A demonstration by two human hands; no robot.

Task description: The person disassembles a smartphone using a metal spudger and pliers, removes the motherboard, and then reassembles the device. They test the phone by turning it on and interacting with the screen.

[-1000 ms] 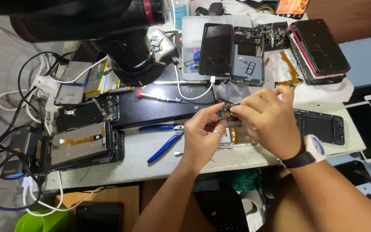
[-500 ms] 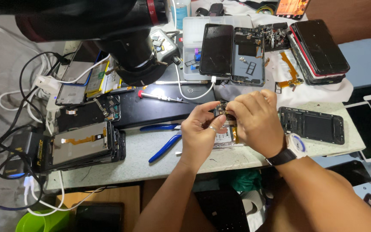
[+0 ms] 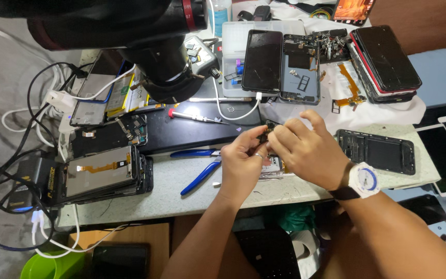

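Both hands meet over the bench middle: left hand (image 3: 243, 165) and right hand (image 3: 308, 152) pinch a small dark phone part (image 3: 267, 130) between closed fingertips, held just above the table (image 3: 181, 194). Work looks mid-way, part not yet set anywhere. Count: one blue pliers (image 3: 200, 173), one red-tipped screwdriver (image 3: 194, 117), one empty phone frame (image 3: 378, 151) at right

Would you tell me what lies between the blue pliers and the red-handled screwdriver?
In the head view, a long dark panel lies between blue pliers and screwdriver.
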